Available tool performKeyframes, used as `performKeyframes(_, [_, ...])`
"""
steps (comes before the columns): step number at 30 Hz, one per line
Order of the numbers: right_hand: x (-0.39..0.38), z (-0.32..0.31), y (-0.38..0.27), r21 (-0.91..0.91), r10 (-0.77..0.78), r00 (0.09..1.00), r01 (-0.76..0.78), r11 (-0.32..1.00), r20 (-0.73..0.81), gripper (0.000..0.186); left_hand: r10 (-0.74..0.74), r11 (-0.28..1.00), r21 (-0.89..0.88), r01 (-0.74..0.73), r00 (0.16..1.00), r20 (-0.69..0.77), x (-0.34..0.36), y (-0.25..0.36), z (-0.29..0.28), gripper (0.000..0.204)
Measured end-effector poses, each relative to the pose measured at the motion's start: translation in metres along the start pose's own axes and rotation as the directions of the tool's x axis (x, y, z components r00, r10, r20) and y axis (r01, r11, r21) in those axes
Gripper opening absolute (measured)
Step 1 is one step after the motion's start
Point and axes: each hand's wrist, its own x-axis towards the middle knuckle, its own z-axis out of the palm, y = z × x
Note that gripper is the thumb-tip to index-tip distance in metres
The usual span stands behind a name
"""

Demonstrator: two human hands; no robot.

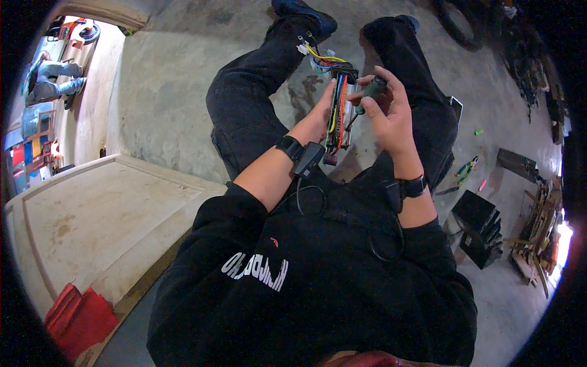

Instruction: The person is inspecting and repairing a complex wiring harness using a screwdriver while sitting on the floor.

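Observation:
Between my knees, my left hand [320, 117] grips a long, narrow electronic unit [335, 125] from its left side. Red, yellow and dark wires run along its length, and a bundle of coloured wires with white connectors [317, 55] spreads from its far end. My right hand [393, 120] is closed around a screwdriver [373, 91] with a dark green handle. The screwdriver's shaft slants down toward the unit's right side; whether its tip touches a screw I cannot tell. Black straps with small boxes sit on both wrists.
On the concrete floor to the right lie green-and-yellow pliers [467, 169], black box-like parts [477, 220] and a dark metal block [516, 164]. A tyre [455, 27] lies far right. At left are a pale wooden surface [116, 211], a red cloth [79, 321] and another person [55, 79] beyond an opening.

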Motion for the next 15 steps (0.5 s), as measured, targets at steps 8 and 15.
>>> performKeyframes(8, [0.002,-0.011,0.003,0.001,-0.055,0.989,0.055,0.998,-0.140,0.055,-0.095,0.995,0.044,0.093,0.994,0.057,-0.017,0.018,0.017,0.064])
performKeyframes(15, [0.020,-0.019,-0.012,0.033,-0.096,0.966,0.107,0.994,-0.239,0.052,-0.149,0.989,-0.001,0.150,0.980,-0.132,0.020,-0.017,-0.040,0.066])
